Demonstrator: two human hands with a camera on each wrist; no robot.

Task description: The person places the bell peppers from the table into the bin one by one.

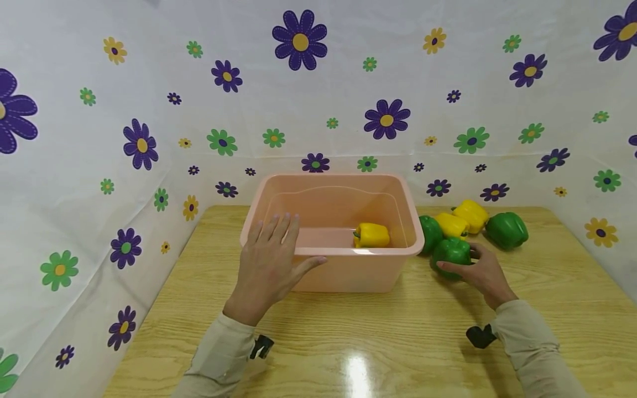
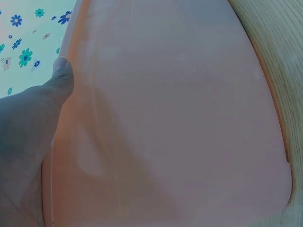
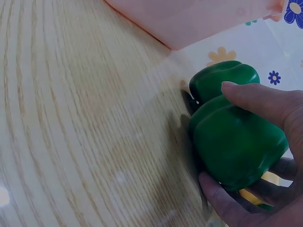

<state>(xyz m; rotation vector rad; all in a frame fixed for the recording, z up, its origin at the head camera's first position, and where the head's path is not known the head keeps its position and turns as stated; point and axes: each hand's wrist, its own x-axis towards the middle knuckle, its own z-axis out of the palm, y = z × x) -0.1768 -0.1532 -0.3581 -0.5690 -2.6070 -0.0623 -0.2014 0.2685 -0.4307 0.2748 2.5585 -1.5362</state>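
Beside the bin (image 1: 398,260), right hand (image 1: 485,273) grips a green pepper (image 1: 450,252); left hand (image 1: 269,260) rests flat, released.

Bare wooden counter (image 1: 378,342) lies open in front; the pink plastic tub (image 1: 348,276) stands mid-counter, peppers crowd its right side, and flowered cloth walls (image 1: 74,166) close three sides.

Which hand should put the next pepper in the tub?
Probably the right hand: its fingers already grip a green pepper, while the left hand rests on the tub.
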